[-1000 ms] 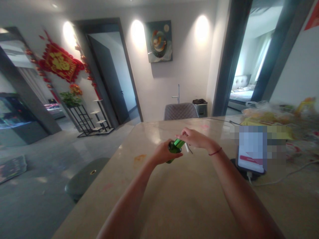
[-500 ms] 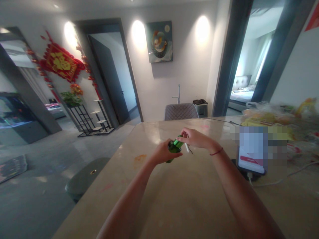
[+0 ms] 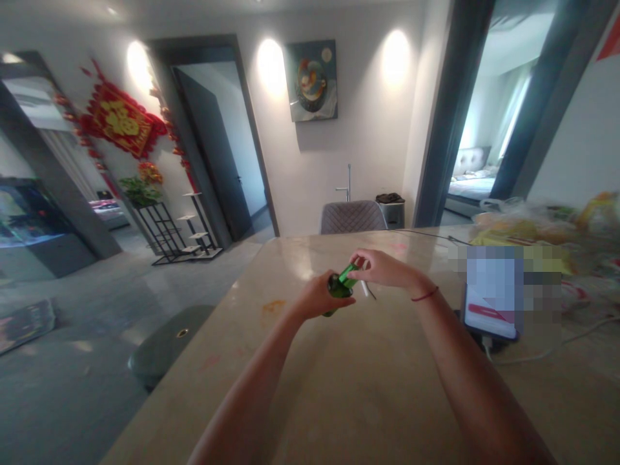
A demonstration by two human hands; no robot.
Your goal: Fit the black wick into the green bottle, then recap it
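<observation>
My left hand (image 3: 317,296) wraps around the body of a green glass bottle (image 3: 339,285), hiding most of it. The bottle lies tilted, with its neck pointing up and right. My right hand (image 3: 380,269) pinches the top of the neck, and its fingertips hide the mouth. A thin white stick (image 3: 364,289) and a dark thin strand hang just below those fingers. I cannot tell what they are attached to. A red string (image 3: 425,294) circles my right wrist. Both forearms rest above a beige marble table (image 3: 310,394).
A tablet or phone (image 3: 491,294), blurred out, stands on a dark base at the right, with a white cable (image 3: 527,357) nearby. Plastic bags of food (image 3: 523,226) lie behind it. A grey chair (image 3: 352,216) stands beyond the table, and a dark round stool (image 3: 167,342) stands at the left edge.
My hands stay at the bottle with only small shifts of the right fingers on the neck. The whole view has drifted slightly.
</observation>
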